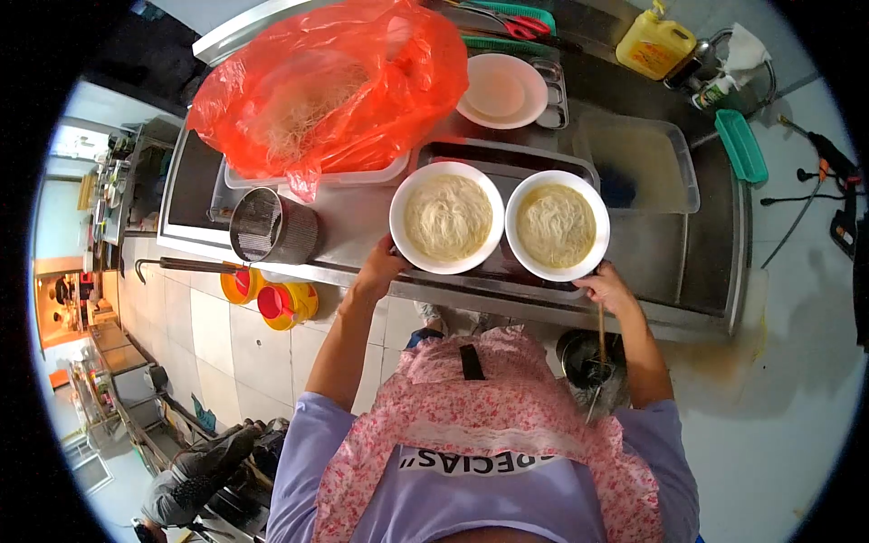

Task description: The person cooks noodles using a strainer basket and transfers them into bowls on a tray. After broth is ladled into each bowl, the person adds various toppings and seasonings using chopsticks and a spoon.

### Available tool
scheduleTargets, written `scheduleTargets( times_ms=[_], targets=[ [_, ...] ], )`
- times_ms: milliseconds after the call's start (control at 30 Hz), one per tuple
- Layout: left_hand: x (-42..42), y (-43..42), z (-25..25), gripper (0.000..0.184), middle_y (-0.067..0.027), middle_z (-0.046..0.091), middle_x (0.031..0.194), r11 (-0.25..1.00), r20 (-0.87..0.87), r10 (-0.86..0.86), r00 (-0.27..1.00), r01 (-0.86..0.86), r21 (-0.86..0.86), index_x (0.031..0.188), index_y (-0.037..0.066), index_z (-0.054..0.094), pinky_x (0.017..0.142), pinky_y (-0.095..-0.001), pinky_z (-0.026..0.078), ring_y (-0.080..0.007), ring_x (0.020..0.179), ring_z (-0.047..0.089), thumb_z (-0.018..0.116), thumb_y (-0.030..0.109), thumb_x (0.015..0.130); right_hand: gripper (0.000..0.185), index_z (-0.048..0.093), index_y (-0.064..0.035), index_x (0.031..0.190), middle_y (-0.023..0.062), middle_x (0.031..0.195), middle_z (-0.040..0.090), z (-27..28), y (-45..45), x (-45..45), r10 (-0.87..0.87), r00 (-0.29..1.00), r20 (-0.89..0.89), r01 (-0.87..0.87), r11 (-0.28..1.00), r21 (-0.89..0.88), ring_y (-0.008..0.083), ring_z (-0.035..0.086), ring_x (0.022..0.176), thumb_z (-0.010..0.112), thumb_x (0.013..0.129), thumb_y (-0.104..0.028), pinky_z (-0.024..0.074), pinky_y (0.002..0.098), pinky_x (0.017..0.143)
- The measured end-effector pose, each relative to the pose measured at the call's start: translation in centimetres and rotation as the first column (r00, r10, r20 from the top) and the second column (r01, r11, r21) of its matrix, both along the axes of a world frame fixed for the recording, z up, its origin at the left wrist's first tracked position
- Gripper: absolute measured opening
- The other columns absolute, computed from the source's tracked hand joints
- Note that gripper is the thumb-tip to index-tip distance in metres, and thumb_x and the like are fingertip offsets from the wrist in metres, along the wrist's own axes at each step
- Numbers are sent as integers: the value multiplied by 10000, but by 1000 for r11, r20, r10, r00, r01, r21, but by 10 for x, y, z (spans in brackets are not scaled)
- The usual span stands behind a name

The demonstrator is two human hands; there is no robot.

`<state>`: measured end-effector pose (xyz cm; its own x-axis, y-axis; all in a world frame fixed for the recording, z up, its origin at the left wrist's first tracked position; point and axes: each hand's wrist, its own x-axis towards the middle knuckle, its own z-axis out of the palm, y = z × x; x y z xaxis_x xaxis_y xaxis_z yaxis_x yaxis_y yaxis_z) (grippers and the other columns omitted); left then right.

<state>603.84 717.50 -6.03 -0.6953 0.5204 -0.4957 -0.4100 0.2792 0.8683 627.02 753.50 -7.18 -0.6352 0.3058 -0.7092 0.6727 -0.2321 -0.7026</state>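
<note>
Left noodle bowl (pixel 447 218) is gripped at its outer edge by the left hand (pixel 384 265), right noodle bowl (pixel 557 225) by the right hand (pixel 608 287); both are side by side over a dark tray (pixel 516 163) on the bench (pixel 353 220). Beyond lie a red bag (pixel 335 90) and white dish (pixel 498 92).

Bare hands (pixel 384 264), with bare forearms behind them. Well behind the hands, loose short sleeves (pixel 310 457) belong to a lavender T-shirt (pixel 489 507). Between the arms, a pink apron (pixel 507 403) is scattered with small red flowers; it has gathered edges, a paler ruffled trim (pixel 489 442) and a black rectangular tab (pixel 472 362). Below the trim, black lettering (pixel 484 462) on a white band ends in "ECIAS" and a quotation mark. Beyond the apron, pale shoes (pixel 432 317) show small.
</note>
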Motion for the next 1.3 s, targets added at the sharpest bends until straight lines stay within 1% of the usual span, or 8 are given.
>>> scheduleTargets(
  times_ms=[167,267,367,467,733,967,1233,1300],
  targets=[
    [10,3,-7,544,-88,585,1027,989,96,113,989,-121,89,1176,-22,492,685,-241,451,-158,875,568,534,-118,641,432,482,-9,1116,59,897,579,-2,-2,4,20,1000,12,-21,998,62,91,492,571,658,727,-73,367,232,447],
    [18,0,-9,567,-87,587,1044,981,49,118,992,-124,149,1182,-17,491,720,-237,452,-166,908,567,514,-134,628,220,534,12,948,27,771,561,-2,-12,6,-191,980,-52,196,974,116,43,426,497,562,732,38,310,197,394],
    [31,4,3,584,-86,590,1047,978,10,139,990,-139,158,1188,-13,485,756,-246,462,-167,932,568,488,-148,620,516,439,-39,1206,66,986,559,-26,-1,20,-84,995,-62,93,981,173,145,530,758,621,737,-156,411,281,574],
    [39,-2,1,598,-86,580,1071,965,62,195,979,-203,166,1200,-3,477,811,-262,461,-172,967,564,471,-165,624,542,416,-43,1225,61,1001,552,-12,3,26,-18,1000,16,15,985,172,140,528,734,620,734,-143,403,271,567],
    [100,-32,27,660,-104,547,1152,914,261,289,921,-347,213,1292,48,385,759,-325,522,-225,988,574,548,-154,685,213,595,12,923,11,757,580,74,-18,27,46,993,-110,-11,953,301,76,492,619,569,718,-40,379,224,528],
    [177,-51,30,419,-127,548,1151,686,575,471,669,-687,238,1227,-11,432,870,-369,488,-224,1008,571,567,35,833,346,533,34,1088,80,1080,593,81,1,3,195,918,-346,-138,974,181,143,544,964,579,746,54,423,287,844],
    [341,19,66,407,-125,583,1102,306,485,704,518,-838,452,1125,-26,523,874,-364,477,-230,979,587,589,-24,724,354,518,34,1089,71,1036,588,99,54,-67,612,705,-358,-577,789,211,149,553,889,619,757,-35,421,279,799],
    [366,20,65,462,-111,579,1111,311,470,647,601,-770,556,1141,-10,518,898,-357,460,-228,1008,571,613,-31,690,362,496,38,1115,79,1054,578,136,39,-37,624,705,-336,-516,777,361,152,551,883,600,786,-71,425,276,782]
  ],
)
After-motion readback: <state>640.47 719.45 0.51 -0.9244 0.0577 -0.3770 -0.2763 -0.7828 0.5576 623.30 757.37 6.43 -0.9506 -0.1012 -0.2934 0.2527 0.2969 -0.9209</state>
